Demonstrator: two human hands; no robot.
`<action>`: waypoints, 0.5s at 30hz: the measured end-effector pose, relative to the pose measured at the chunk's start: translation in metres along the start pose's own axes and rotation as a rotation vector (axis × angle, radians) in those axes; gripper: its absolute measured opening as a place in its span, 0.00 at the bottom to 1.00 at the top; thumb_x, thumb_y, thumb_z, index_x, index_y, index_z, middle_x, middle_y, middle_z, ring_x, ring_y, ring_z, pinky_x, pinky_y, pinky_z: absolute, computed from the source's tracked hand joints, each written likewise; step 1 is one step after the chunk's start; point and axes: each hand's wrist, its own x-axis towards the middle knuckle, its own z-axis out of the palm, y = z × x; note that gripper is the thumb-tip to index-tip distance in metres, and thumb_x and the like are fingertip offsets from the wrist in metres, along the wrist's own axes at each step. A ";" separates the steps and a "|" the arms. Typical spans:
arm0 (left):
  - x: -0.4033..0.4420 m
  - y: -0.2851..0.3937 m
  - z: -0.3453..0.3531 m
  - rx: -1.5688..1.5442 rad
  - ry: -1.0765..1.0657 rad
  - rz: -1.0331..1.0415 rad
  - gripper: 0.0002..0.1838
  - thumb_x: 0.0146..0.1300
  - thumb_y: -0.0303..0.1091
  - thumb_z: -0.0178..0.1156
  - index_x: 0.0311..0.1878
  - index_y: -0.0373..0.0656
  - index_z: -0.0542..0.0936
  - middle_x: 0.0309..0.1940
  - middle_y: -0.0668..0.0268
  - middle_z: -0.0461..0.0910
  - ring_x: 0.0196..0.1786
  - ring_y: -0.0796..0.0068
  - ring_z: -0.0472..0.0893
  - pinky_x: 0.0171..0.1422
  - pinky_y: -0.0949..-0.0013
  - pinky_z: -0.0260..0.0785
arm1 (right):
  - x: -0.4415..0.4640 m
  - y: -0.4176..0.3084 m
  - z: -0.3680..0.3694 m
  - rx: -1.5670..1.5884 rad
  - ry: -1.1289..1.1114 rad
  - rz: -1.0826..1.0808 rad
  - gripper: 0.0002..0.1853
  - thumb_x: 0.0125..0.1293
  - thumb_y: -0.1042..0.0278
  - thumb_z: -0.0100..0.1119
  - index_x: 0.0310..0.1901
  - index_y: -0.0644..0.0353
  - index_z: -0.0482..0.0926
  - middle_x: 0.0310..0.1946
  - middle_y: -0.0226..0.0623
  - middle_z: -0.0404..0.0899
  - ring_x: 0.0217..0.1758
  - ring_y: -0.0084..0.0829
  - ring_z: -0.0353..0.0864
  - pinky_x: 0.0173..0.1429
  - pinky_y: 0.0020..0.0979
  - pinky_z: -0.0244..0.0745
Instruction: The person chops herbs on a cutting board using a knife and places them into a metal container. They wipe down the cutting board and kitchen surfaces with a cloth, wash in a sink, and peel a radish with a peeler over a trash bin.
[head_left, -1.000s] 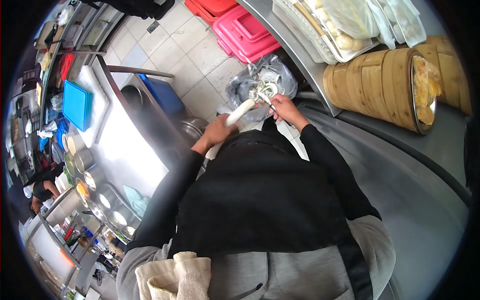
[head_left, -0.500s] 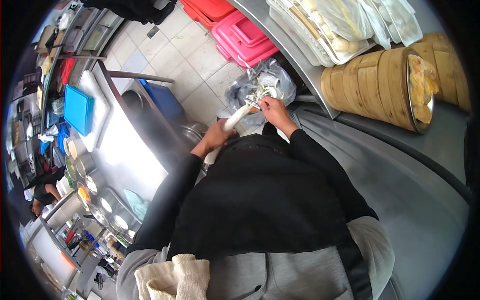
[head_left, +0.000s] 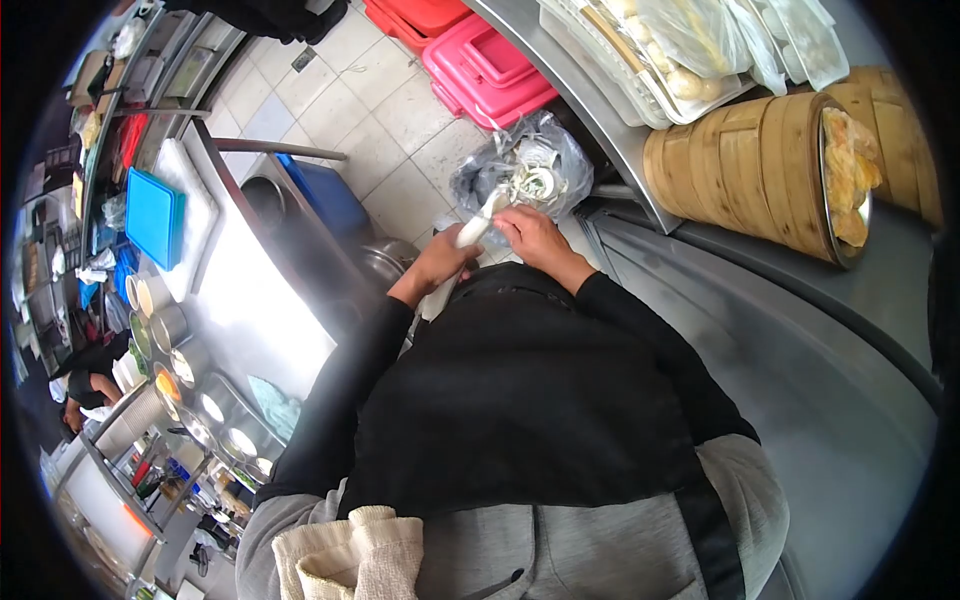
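Note:
Long, white and peeled-looking, a vegetable (head_left: 473,230) slants from near my apron up toward a bag. My left hand (head_left: 440,262) is wrapped round its middle. Close to its upper end, my right hand (head_left: 533,240) is closed on a peeler, which is mostly hidden by the fingers and the vegetable. Just beyond both hands, a grey plastic bag (head_left: 573,160) stands open on the floor, with pale peelings (head_left: 538,182) inside.
A pink lidded box (head_left: 490,70) stands beyond the bag. At right, bamboo steamers (head_left: 740,165) and white trays (head_left: 600,75) sit on a steel counter. A steel table (head_left: 255,290) with a blue lid (head_left: 155,218) is at left. Another person's arm (head_left: 103,388) shows far left.
My right hand has drawn back along the vegetable, from its far end toward my left hand. The peeler, visible before, is now mostly covered.

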 end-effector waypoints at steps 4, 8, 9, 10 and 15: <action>-0.022 0.004 0.001 -0.072 -0.027 0.030 0.21 0.66 0.30 0.65 0.60 0.34 0.74 0.29 0.65 0.78 0.21 0.80 0.75 0.25 0.72 0.69 | -0.020 0.090 -0.011 -0.084 0.029 0.313 0.08 0.72 0.64 0.61 0.42 0.60 0.81 0.31 0.48 0.83 0.35 0.51 0.83 0.43 0.42 0.78; -0.017 -0.002 -0.002 -0.037 0.004 0.016 0.22 0.65 0.30 0.65 0.61 0.34 0.75 0.31 0.65 0.78 0.22 0.81 0.75 0.26 0.73 0.68 | -0.004 0.026 -0.028 0.005 -0.028 0.407 0.09 0.72 0.64 0.60 0.39 0.61 0.79 0.29 0.45 0.79 0.34 0.43 0.81 0.42 0.43 0.75; -0.016 -0.003 0.000 -0.028 0.012 0.012 0.22 0.65 0.30 0.65 0.61 0.35 0.75 0.31 0.65 0.78 0.22 0.81 0.75 0.26 0.73 0.68 | -0.001 0.010 -0.021 0.024 -0.065 0.345 0.10 0.72 0.62 0.60 0.39 0.60 0.79 0.29 0.44 0.79 0.35 0.41 0.80 0.43 0.42 0.75; -0.016 -0.001 0.002 -0.018 0.018 0.004 0.22 0.65 0.30 0.65 0.60 0.35 0.75 0.31 0.65 0.78 0.22 0.81 0.75 0.27 0.73 0.68 | -0.001 -0.001 -0.014 0.049 -0.101 0.168 0.09 0.71 0.61 0.60 0.39 0.58 0.80 0.31 0.44 0.79 0.38 0.43 0.81 0.44 0.43 0.76; -0.019 -0.004 0.002 -0.020 -0.042 -0.003 0.23 0.66 0.30 0.65 0.63 0.36 0.73 0.33 0.65 0.79 0.22 0.80 0.75 0.27 0.72 0.69 | -0.012 0.040 -0.004 -0.153 0.034 0.216 0.08 0.69 0.64 0.61 0.39 0.60 0.81 0.35 0.48 0.82 0.42 0.54 0.82 0.46 0.48 0.76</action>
